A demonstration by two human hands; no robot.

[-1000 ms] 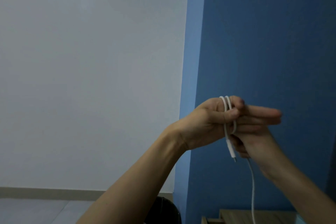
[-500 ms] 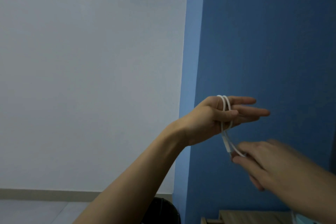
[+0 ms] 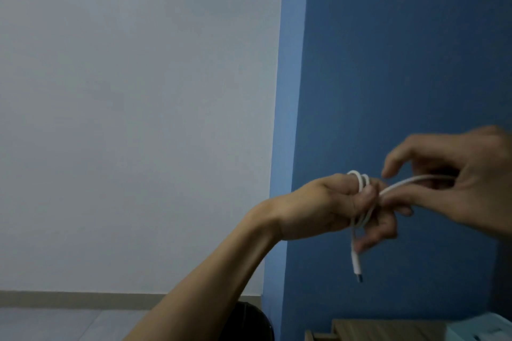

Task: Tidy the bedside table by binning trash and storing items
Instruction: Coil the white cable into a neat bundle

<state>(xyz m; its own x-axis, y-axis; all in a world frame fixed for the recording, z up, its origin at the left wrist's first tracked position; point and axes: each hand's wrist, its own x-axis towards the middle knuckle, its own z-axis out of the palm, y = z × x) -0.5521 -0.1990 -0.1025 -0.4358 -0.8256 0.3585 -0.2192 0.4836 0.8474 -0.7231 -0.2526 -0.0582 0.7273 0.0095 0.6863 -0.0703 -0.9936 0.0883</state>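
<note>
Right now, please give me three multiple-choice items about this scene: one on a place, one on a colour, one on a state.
1. Where does the cable's free plug hang?
A. below the left hand
B. above the right hand
C. on the floor

2. What colour is the cable?
A. black
B. white
C. red

3. How is the cable on the left hand?
A. looped around the fingers
B. lying flat on the palm
C. not touching

Key: 1 A, the plug dangles under the left hand; 2 B, the cable is white; 3 A, loops circle the fingers while the right hand pulls a strand.
</note>
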